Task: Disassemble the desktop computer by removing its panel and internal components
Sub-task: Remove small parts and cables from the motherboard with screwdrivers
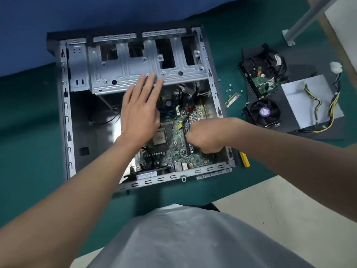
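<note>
The open desktop case [65, 105] lies flat on a green mat, its side panel off. Inside it, the green motherboard [173, 149] fills the lower right, and the silver drive cage [135, 60] spans the top. My left hand [141, 111] hovers flat above the board, fingers straight and reaching the cage's edge. My right hand [204, 136] is curled over the board's right side by the memory slots and a black cable; what its fingers grip is hidden.
To the right of the case lie a RAM stick [232, 100], loose screws [229, 88], a hard drive [260, 74], a cooler fan [263, 113] and a power supply [309, 99] with cables on a black panel. A yellow tool [244, 159] lies at the case's lower right corner.
</note>
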